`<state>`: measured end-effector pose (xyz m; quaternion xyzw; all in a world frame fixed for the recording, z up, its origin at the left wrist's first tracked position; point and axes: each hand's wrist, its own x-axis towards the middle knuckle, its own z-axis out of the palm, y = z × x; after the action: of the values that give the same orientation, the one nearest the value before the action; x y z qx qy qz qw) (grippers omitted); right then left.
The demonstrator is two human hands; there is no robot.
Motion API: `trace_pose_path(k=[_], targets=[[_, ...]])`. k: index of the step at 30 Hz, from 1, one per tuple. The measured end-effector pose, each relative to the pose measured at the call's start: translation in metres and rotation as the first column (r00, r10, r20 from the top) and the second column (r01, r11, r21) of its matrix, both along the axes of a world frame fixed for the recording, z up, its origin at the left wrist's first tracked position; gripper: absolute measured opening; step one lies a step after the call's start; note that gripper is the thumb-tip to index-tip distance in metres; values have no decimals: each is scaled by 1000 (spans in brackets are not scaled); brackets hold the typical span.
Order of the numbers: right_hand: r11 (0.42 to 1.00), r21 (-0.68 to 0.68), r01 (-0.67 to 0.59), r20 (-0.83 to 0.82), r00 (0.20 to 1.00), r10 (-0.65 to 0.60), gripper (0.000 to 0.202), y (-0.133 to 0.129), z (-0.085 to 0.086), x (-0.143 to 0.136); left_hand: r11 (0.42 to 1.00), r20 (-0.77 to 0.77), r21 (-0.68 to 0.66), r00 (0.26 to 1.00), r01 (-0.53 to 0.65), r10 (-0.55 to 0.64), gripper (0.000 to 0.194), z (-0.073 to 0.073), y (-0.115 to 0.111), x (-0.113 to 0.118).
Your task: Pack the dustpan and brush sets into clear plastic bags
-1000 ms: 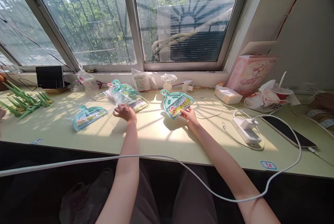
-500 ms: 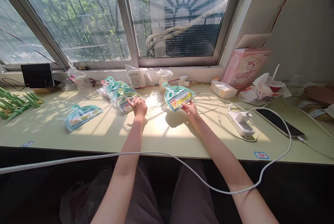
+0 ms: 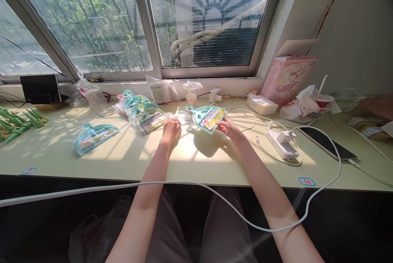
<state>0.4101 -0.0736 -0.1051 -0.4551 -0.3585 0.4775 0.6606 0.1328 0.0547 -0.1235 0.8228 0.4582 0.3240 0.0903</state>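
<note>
My right hand (image 3: 227,128) holds a small green dustpan and brush set (image 3: 207,116) with a yellow label by its lower right edge, tilted just above the table. My left hand (image 3: 172,129) is closed with the fingertips at a crumpled clear plastic bag (image 3: 184,117), pinching its near edge. To the left of that hand lies a pile of dustpan sets (image 3: 139,109) in clear wrapping, mostly green with a pink one among them. Another wrapped dustpan set (image 3: 95,137) lies apart, farther left.
A power strip (image 3: 284,145), a phone (image 3: 327,143) and white cables lie at the right. A plastic cup (image 3: 192,93) and a tissue pack (image 3: 262,104) stand towards the window. A white cable (image 3: 196,181) hangs across in front of my forearms.
My left hand has left the pile and moved right to the clear plastic bag, its fingers now closed. The dustpan set in my right hand has shifted slightly left and turned a little.
</note>
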Motion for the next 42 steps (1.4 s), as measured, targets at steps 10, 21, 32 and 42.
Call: trace_pose_path(k=[10,21,32,42], targets=[[959,-134,-250,1,968,252,35,9,-2,-6,944,89,-8,940,-331,330,34,11,-2,-9],[989,-24,-146,-23,989,145,41,16,-11,-14,969,124,125,973,-211,196,33,11,-12,1],[997,27,-74,31,997,73,45,17,-17,-38,982,182,186,983,-28,-6,24,15,-20,14],[993,75,-89,52,995,85,59,23,-23,-47,943,131,305,974,136,-183,28,14,-28,20]])
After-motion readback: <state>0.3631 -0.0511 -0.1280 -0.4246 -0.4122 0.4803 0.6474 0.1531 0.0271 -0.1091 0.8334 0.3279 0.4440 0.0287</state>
